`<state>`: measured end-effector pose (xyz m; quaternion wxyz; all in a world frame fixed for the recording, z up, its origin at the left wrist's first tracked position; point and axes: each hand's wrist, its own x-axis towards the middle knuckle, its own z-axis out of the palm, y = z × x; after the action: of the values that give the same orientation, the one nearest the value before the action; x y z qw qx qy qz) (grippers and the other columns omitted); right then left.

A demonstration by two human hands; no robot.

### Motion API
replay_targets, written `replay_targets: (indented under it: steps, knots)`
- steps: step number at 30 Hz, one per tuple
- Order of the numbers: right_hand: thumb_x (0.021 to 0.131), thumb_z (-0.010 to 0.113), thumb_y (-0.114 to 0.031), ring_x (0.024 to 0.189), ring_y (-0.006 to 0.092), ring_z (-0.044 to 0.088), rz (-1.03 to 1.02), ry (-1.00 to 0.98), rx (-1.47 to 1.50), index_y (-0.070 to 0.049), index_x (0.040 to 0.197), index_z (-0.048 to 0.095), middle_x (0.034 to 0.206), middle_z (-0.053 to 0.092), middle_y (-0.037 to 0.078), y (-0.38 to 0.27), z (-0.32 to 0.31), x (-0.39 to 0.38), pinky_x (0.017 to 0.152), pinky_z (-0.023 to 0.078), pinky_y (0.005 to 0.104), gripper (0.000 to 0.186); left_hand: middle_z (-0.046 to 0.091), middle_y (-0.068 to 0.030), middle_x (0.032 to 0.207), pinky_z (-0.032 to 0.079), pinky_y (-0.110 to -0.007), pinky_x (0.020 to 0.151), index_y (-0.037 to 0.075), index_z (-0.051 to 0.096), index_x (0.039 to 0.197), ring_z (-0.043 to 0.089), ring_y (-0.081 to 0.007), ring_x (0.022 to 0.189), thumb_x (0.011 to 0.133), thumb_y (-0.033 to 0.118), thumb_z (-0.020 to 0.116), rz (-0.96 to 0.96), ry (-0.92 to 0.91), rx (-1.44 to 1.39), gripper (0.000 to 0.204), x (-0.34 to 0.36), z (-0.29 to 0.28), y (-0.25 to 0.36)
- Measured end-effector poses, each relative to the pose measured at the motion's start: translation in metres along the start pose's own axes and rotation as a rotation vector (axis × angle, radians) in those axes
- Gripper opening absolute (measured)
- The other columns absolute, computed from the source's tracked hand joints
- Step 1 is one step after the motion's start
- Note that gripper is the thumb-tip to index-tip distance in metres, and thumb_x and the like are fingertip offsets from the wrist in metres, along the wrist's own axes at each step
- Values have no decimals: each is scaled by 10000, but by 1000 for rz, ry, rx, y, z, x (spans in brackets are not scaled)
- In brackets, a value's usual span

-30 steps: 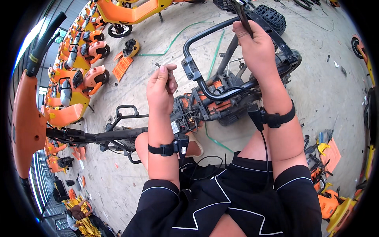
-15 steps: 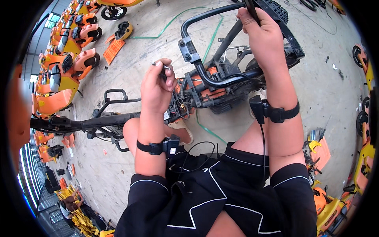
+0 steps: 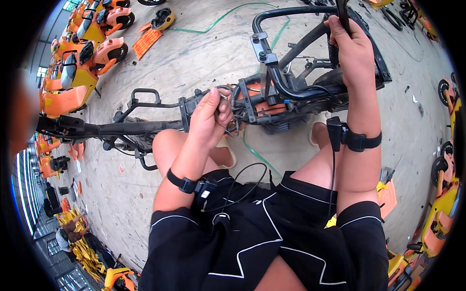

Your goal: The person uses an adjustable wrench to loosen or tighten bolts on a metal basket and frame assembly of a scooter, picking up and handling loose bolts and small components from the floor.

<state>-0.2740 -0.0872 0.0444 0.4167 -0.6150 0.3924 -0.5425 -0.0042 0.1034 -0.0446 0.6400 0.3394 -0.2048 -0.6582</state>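
A stripped black scooter frame (image 3: 141, 128) lies across the floor before me, with wires and orange parts (image 3: 267, 107) in its middle. My left hand (image 3: 209, 119) is closed over the frame's middle, its fingers curled round a small silver metal pin (image 3: 223, 96) that shows only in part. Higher up at the right, my right hand (image 3: 358, 56) grips a dark bar-shaped piece (image 3: 343, 15) that runs out of the top of the view. That hand is beside the frame's black looped tube (image 3: 256, 29); whether it touches the frame I cannot tell.
Orange and yellow scooters (image 3: 92, 58) stand in a row at the left, others (image 3: 439, 228) at the right edge. A yellow helmet (image 3: 163, 18) and an orange panel (image 3: 145, 43) lie on the floor. Green strap (image 3: 208, 26) trails behind the frame. A person (image 3: 73, 230) is at lower left.
The view has shifted, so the frame appears farther right. My left hand has moved right and its forearm leans more inward; the pin is more hidden. My right hand keeps its grip on the bar.
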Motion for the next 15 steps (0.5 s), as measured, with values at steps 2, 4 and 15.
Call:
replay_targets:
  steps: [2, 4, 15]
  knots:
    - [974, 692, -381, 745, 62, 476, 7, 16, -18, -1, 1012, 716, 770, 566, -35, 0, 0, 0, 672, 373, 231, 382, 484, 17, 739, 359, -241, 577, 72, 644, 1035, 413, -91, 629, 1056, 407, 519, 42, 48, -55, 358, -3, 3, 1]
    - [973, 693, -378, 746, 62, 477, 4, 25, -17, 2, 1007, 718, 768, 561, -34, -1, 1, 0, 678, 380, 232, 382, 483, 17, 746, 358, -240, 575, 82, 643, 998, 415, -90, 634, 1042, 431, 536, 99, 70, -108, 367, -5, 3, 1]
    - [961, 712, -373, 741, 48, 456, 9, -1, -41, -22, 1028, 730, 755, 534, -50, 5, -2, 1, 659, 342, 207, 358, 424, 34, 727, 353, -239, 578, 101, 592, 912, 383, -85, 616, 1030, 502, 516, 12, -34, -281, 426, -9, 26, 5]
